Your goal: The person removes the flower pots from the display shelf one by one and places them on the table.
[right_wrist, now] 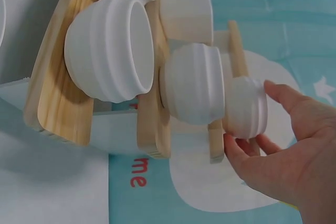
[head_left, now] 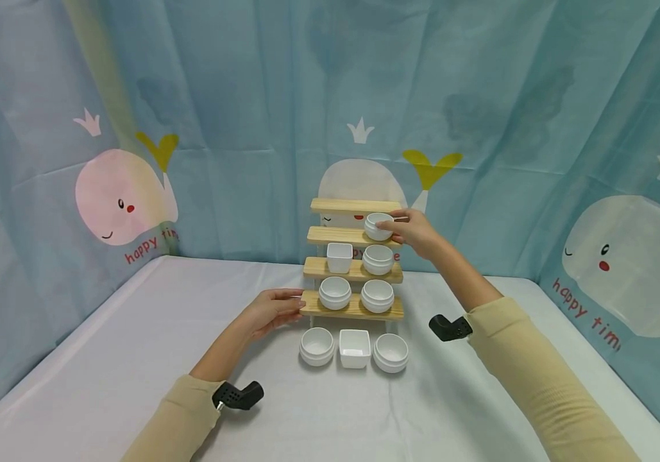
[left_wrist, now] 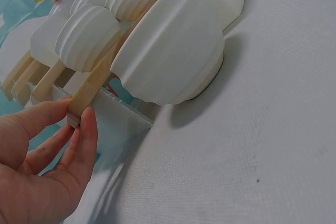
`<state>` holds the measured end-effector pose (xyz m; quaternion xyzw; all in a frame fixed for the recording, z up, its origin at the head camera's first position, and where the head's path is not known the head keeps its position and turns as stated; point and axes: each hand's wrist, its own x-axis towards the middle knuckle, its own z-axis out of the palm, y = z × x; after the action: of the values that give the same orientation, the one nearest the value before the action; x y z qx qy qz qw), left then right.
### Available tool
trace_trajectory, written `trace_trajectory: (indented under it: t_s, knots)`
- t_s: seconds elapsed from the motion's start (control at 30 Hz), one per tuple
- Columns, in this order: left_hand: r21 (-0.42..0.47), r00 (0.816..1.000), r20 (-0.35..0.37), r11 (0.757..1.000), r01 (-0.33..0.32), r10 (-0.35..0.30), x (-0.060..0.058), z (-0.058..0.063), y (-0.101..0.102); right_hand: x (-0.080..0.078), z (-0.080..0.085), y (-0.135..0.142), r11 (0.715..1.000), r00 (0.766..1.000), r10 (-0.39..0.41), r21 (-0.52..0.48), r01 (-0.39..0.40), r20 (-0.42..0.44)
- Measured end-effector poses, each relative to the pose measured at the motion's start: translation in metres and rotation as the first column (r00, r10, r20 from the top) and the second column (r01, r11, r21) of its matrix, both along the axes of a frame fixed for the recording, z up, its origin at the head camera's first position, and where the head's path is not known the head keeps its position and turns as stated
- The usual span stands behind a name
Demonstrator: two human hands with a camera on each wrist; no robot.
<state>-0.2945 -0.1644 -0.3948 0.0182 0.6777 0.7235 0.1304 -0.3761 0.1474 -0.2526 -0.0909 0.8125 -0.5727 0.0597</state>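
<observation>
Round white bowl (head_left: 377,231): at right end of second-highest board (head_left: 335,235), pinched by fingers of right hand (head_left: 417,233). Lowest board (head_left: 355,310): left end pinched by left hand (head_left: 272,312). Possible upsets: overhanging release tips bowl; leftward tug jolts boards.

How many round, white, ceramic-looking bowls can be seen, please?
6. The right hand holds one round white bowl at the second-highest pale wooden shelf; one is on the third-highest shelf, two on the lowest shelf, two on the white cloth-covered table. None appears hidden.

Beige sleeves (head_left: 543,378) with curved, perforated black wrist cameras (head_left: 451,328)
</observation>
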Motion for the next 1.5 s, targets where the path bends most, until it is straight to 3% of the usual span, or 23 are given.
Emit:
trace_trajectory:
  t_s: [0.67,1.5]
  knots:
    - [0.009,1.0,0.0,1.0,0.006,-0.006,-0.0002,0.0011,-0.0002,-0.0015,-0.0055,-0.0061,0.999,0.999,-0.054,-0.002,0.054,-0.008]
    - [0.005,1.0,-0.002,1.0,0.0,0.0,-0.0003,-0.0003,-0.0002,-0.0013,-0.0063,-0.0071,0.998,0.998,-0.062,-0.019,0.061,-0.024]
